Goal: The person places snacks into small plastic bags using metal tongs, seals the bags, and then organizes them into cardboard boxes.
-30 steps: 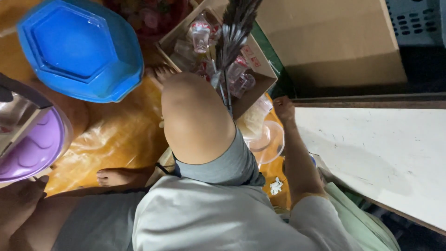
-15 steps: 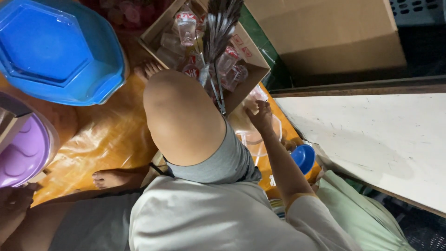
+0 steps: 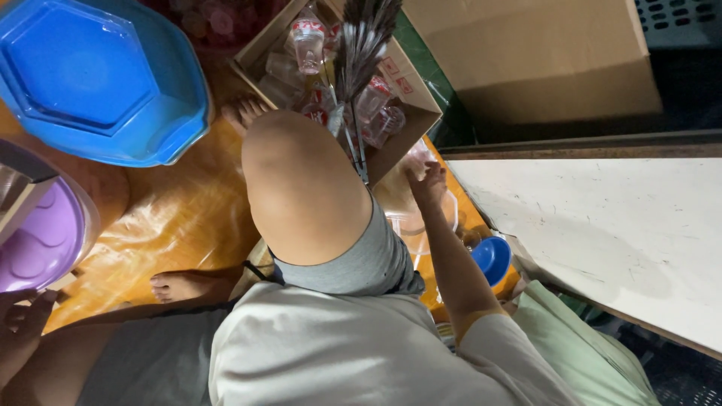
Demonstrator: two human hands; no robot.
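Beside the raised bare knee [image 3: 301,188], the right hand [image 3: 427,183] is stretched forward and down, its fingers loosely spread and closed on nothing. It is held just above a clear plastic container [image 3: 421,218] that lies on the orange floor sheet [image 3: 180,218], at the near corner of an open cardboard box [image 3: 410,83]; whether the fingertips touch the container cannot be told. The box is filled with small clear jars [image 3: 307,41] with red and white labels, and a dark feathery brush [image 3: 361,37] is stood among them, its thin handle running down toward the knee. A small blue bowl [image 3: 490,259] is set near the forearm, between the arm and the edge of a low white board [image 3: 602,225].

At the lower left edge the left hand [image 3: 22,323] is seen only in part (fingers slightly curled, apart from each other), resting by a purple tub [image 3: 37,240] without being clamped on it. A large blue basin [image 3: 98,75] is placed further up on the sheet, well apart from both hands. A bare foot [image 3: 177,286] is tucked under the knee, and a big plain carton [image 3: 526,60] is stood beyond the white board.
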